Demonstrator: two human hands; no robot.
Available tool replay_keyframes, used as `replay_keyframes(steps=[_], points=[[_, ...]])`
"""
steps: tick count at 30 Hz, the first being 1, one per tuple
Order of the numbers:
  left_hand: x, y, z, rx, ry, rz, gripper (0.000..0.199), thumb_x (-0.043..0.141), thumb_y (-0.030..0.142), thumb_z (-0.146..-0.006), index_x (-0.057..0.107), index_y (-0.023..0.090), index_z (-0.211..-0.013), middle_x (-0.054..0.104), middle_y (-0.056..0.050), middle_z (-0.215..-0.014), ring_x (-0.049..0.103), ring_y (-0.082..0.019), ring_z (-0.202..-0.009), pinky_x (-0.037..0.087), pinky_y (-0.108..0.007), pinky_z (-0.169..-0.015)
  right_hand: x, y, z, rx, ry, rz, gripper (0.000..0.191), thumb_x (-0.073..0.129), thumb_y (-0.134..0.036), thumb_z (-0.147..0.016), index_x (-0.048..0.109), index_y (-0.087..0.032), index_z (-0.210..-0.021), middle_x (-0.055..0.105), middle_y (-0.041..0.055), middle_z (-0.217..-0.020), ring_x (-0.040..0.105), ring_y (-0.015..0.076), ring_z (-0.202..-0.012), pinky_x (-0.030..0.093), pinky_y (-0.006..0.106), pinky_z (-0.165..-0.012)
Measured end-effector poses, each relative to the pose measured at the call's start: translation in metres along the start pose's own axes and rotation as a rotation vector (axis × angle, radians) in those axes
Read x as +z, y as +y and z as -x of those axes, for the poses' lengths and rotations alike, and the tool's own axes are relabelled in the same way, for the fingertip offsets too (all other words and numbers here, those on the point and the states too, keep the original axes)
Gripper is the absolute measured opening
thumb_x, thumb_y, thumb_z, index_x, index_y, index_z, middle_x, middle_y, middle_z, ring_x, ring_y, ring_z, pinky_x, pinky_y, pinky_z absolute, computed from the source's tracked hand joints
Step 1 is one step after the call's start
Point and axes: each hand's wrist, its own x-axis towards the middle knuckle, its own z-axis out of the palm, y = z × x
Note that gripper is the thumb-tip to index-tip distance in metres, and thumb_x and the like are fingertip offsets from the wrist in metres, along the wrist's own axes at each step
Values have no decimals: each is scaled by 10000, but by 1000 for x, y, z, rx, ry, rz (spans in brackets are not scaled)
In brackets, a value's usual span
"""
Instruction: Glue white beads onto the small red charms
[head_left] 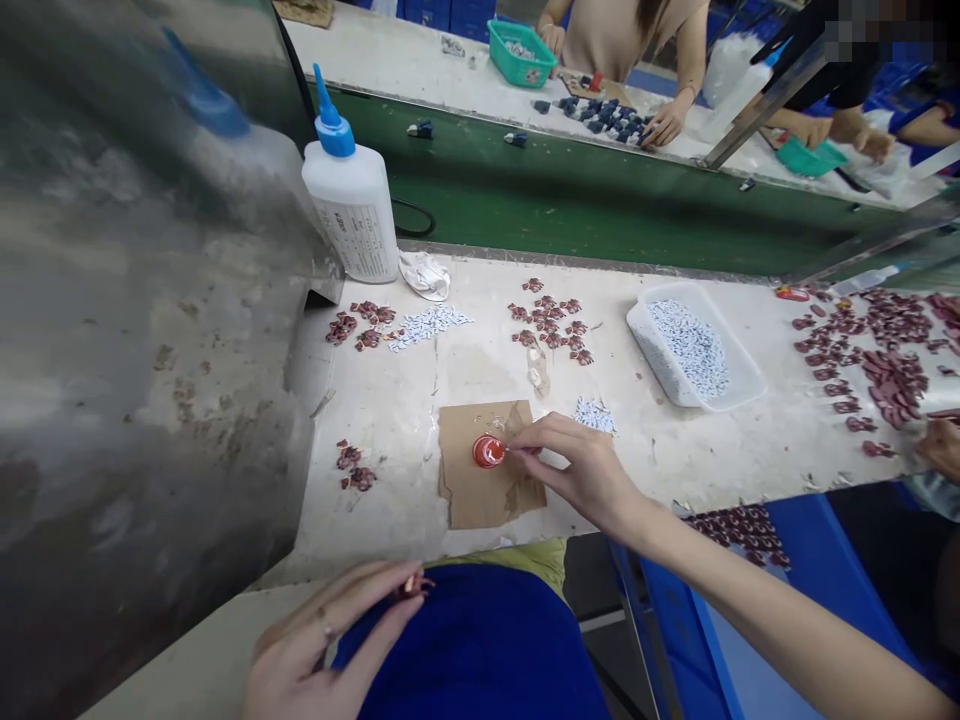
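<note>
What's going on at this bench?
The person's left hand holds a small reddish-brown piece near the table edge. The right hand has its fingertips at the rim of a small red cup on a cardboard sheet; anything pinched there is too small to identify. Similar pieces lie in groups on the table.

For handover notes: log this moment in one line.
left hand: pinching small brown piece | right hand: pinched closed beside red cup | red cup: on cardboard
</note>
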Motion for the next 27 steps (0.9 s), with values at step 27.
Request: replay_keyframes(steps=[27], points=[[47,36,-42,110,119,93,300,771,121,-844,729,331,-1055,766,136,-1033,747,-21,-922,588,-70,-941,5,-61,14,79,78,-531,155,704,-101,-917,757,-216,-1008,785,45,-939,752,167,-847,637,309,-723]])
